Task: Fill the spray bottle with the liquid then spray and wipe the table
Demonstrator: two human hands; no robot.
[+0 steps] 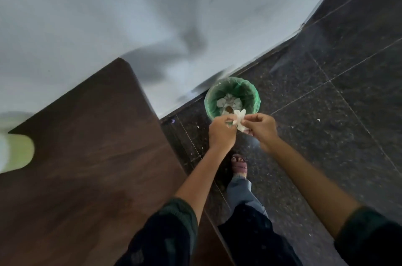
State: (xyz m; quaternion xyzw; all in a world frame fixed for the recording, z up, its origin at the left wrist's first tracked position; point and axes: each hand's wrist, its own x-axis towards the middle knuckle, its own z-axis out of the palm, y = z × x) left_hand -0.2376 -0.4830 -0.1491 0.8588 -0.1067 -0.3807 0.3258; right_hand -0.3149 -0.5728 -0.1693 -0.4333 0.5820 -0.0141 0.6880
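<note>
The tabletop [87,135] looks like dark brown wood with a smooth, faintly sheened grain. The floor [326,113] is dark speckled stone tile, polished and slightly glossy, with thin pale joints. The wall [108,15] is matt, pale and painted. The bin [252,91] carries a thin green plastic liner, crinkled and a little shiny. The tissue [239,122] is soft white paper, crumpled. The sleeves [174,233] are dark knitted cloth; the trouser leg [241,191] looks like faded denim.

Person is wearing dark green knit sleeves [174,228] pushed up the forearms, grey-blue trousers [241,194], a pinkish strappy sandal [239,166].
</note>
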